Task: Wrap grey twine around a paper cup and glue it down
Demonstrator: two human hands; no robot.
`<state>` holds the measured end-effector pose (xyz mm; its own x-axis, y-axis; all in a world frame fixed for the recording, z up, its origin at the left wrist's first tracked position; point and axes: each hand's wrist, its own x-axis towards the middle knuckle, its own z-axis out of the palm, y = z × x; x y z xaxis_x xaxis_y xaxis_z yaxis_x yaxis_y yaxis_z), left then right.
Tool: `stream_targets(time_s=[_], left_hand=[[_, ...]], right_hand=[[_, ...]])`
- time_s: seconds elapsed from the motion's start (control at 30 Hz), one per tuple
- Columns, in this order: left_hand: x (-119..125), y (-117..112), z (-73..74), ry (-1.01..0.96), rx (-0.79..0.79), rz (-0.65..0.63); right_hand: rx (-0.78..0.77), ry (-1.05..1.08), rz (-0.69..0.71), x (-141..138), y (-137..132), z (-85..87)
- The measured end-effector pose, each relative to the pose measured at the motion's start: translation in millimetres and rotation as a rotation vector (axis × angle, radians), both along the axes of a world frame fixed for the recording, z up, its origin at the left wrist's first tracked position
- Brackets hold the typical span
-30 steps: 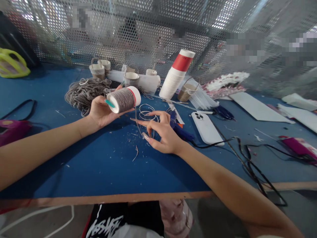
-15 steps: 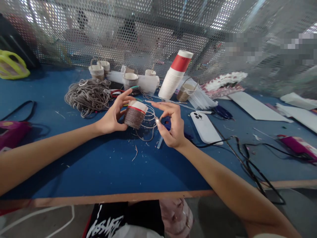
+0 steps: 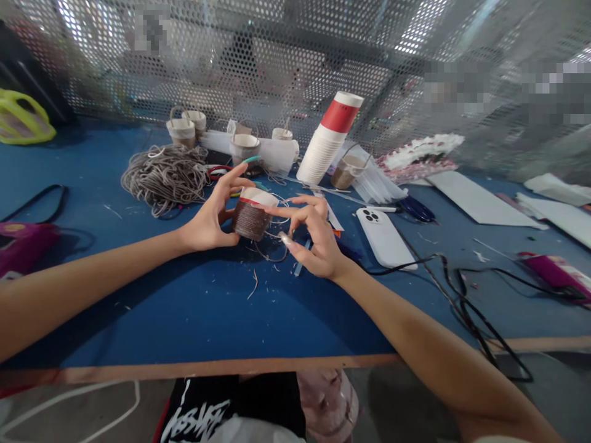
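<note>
My left hand point(image 3: 212, 216) is closed around a paper cup point(image 3: 252, 218), lying tilted in its grip. Brown-grey cord is wound in tight rows over most of the cup, leaving a red line and a white band bare at its upper end. To the right, my right hand point(image 3: 317, 239) pinches the loose cord point(image 3: 269, 257) between thumb and fingers, with its index finger reaching to the cup's side. Loops of pale wire or cord lie behind that hand, partly hidden by the fingers.
Behind my hands are a tangled heap of grey cord point(image 3: 164, 178), a leaning stack of paper cups point(image 3: 325, 144) and small cord-wrapped cups with handles point(image 3: 244, 147). A white phone point(image 3: 385, 239) and black cable point(image 3: 443, 277) lie right. Thread scraps point(image 3: 253, 284) dot the blue table.
My right hand has shifted slightly left, bringing its index finger to the cup. More of the blue and orange things behind it is covered or uncovered. My left hand keeps its hold on the cup.
</note>
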<state>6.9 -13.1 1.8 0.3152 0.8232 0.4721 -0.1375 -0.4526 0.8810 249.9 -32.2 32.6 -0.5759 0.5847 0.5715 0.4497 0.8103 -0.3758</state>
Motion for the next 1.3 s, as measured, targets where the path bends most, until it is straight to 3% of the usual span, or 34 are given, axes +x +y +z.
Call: stream_targets(time_s=[0.1, 0.27, 0.6, 0.73, 0.87, 0.97, 1.13, 1.3], left_hand=[[0.5, 0.4, 0.5, -0.024, -0.033, -0.004], [1.3, -0.2, 1.4, -0.055, -0.078, -0.007], [2.1, 1.8, 1.1, -0.073, -0.062, -0.008], [1.5, 0.4, 0.2, -0.078, -0.07, -0.012], [2.2, -2.4, 1.1, -0.086, -0.092, -0.035], [2.4, -1.9, 1.8, -0.087, -0.107, -0.076], [2.1, 7.2, 0.7, -0.198, -0.21, -0.07], [3.0, 15.5, -1.8, -0.323, -0.315, 0.101]], right_hand=[[0.001, 0.032, -0.023, 1.5, 1.0, 2.0], [0.128, 0.166, -0.028, 3.9, 7.0, -3.0], [0.142, 0.284, -0.267, 4.9, 16.5, -10.6], [0.13, 0.273, -0.154, -3.4, 15.0, -13.0], [-0.007, 0.12, 0.022, -11.8, 12.4, -20.7], [-0.056, 0.111, 0.043, -14.5, 12.2, -26.1], [0.084, 0.172, -0.03, -13.3, 15.5, -25.0], [0.243, 0.202, -0.049, -9.2, 18.9, -17.5]])
